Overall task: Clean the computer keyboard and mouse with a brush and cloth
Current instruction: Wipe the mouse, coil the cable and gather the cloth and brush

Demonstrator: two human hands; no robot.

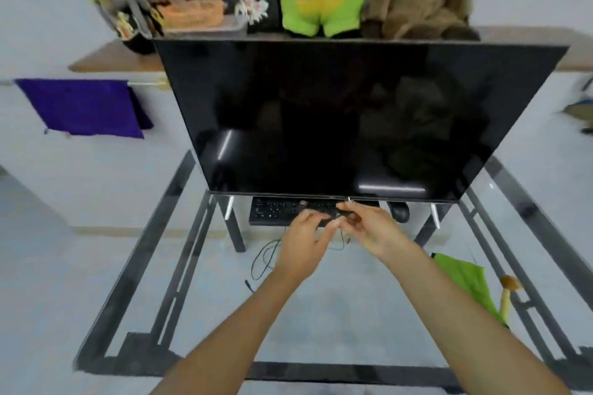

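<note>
- My right hand [369,228] pinches a small dark thing, likely the brush [341,213], over the keyboard [276,212]; it is too blurred to be sure.
- My left hand [303,234] reaches in beside it with loosely bent fingers; whether it grips anything I cannot tell.
- The keyboard lies under the monitor [353,119], so I work low under the screen.
- The mouse [399,211] sits just right of the keyboard.
- The green cloth [462,279] waits on the glass desk [160,266] by my right arm, handy for wiping afterwards.
</note>
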